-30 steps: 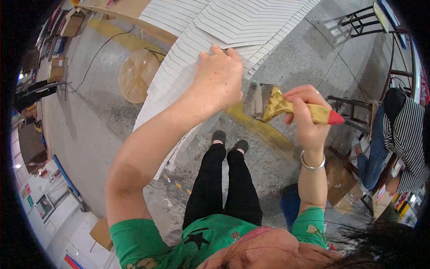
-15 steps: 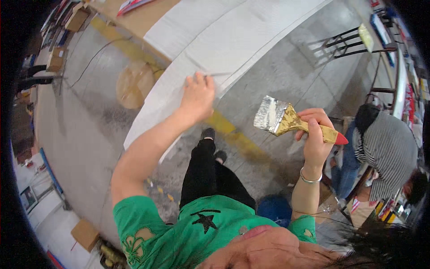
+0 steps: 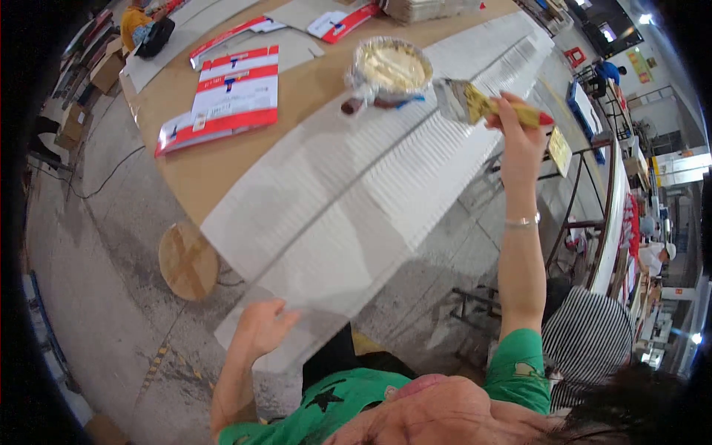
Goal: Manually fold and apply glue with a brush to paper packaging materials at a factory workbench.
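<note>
My right hand (image 3: 513, 122) grips the yellow handle of a wide flat paintbrush (image 3: 478, 105), its red tip sticking out past my fingers. The bristles point left, toward a plastic-wrapped bowl (image 3: 357, 74) of cream-coloured paste, apart from its rim. Under the brush lie long white ridged cardboard sheets (image 3: 319, 200) in overlapping strips, with smooth shiny patches. At the sheets' near left end, my left hand (image 3: 265, 326) rests with its thumb apart from the other fingers, holding nothing.
Red-and-white printed packages (image 3: 239, 93) lie on the brown tabletop (image 3: 189, 167), and stacked cardboard (image 3: 430, 9) stands at the back. A round wooden stool (image 3: 188, 261) is left of the table. A person in a striped top (image 3: 593, 326) is close on my right.
The brush in my right hand has moved up and forward, over the far part of the sheets. My left hand has shifted down and left. The bowl and packages have come into view.
</note>
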{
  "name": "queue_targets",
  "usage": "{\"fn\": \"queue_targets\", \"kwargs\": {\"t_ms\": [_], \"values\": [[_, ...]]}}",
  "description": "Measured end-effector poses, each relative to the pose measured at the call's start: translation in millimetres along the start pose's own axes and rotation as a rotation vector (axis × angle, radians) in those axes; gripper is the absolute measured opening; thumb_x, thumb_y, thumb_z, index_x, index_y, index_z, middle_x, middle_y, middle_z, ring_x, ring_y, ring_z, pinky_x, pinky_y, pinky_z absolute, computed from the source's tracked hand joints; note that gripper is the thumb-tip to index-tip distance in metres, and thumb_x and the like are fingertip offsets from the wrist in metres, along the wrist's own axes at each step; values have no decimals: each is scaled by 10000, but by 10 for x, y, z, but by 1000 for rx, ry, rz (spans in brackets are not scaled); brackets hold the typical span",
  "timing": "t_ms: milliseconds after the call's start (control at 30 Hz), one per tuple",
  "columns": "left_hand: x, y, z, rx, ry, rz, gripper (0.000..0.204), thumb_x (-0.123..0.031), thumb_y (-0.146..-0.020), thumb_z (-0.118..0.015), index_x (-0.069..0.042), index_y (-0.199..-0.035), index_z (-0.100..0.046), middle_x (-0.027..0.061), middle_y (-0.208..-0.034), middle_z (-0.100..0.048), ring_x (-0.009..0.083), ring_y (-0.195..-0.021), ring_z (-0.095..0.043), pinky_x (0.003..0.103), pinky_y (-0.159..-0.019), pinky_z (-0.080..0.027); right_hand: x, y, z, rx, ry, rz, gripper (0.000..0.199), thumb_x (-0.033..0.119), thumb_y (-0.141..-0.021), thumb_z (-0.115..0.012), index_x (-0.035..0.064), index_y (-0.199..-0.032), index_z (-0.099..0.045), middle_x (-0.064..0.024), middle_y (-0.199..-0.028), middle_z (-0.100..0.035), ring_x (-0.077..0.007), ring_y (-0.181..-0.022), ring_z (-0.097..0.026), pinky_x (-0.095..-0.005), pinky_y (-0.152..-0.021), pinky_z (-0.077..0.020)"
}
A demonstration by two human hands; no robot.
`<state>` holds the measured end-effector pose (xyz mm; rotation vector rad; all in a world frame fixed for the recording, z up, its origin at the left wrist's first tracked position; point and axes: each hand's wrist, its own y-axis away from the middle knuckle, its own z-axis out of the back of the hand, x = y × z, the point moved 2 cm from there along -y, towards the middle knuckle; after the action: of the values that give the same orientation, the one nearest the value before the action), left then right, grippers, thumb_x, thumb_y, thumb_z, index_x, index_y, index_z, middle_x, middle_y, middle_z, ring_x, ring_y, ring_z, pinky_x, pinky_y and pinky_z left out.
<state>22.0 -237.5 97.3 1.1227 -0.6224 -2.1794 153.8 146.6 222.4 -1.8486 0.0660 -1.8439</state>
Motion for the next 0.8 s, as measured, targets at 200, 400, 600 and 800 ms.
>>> {"fn": "queue_targets", "kwargs": {"t_ms": [200, 400, 600, 800], "values": [[29, -589, -131, -832, 199, -176, 300, -117, -799, -591, 67, -1034, -561, 257, -1157, -538, 390, -1116, -494, 408, -941, -402, -962, -1268, -860, 186, 349, 45, 184, 140, -829, -623, -22, -912, -643, -50, -760, -636, -101, -675, -588, -240, -627, -486], [48, -759, -248, -762, 319, -297, 296, -16, -781, -587, 58, -1066, -553, 225, -1207, -519, 385, -1197, -437, 435, -987, -360, -1591, -1678, -1084, 465, 451, -123, 273, 215, -796, -668, -29, -915, -635, -79, -750, -650, -134, -629, -579, -277, -610, -475], [198, -827, 41, -965, 382, -221, 247, 18, -789, -556, 69, -1031, -568, 217, -1228, -515, 361, -1167, -479, 402, -963, -388, -991, -1547, -938, 523, 469, -150, 253, 195, -844, -614, -50, -907, -622, -76, -768, -643, -107, -662, -595, -242, -622, -496], [12, -862, 23, -911, 396, -236, 259, 16, -799, -553, 82, -1049, -561, 231, -1257, -487, 354, -1176, -468, 389, -953, -394, -863, -1575, -798, 558, 364, -104, 228, 180, -854, -602, -37, -925, -614, -74, -787, -640, -102, -657, -591, -235, -617, -494]]}}
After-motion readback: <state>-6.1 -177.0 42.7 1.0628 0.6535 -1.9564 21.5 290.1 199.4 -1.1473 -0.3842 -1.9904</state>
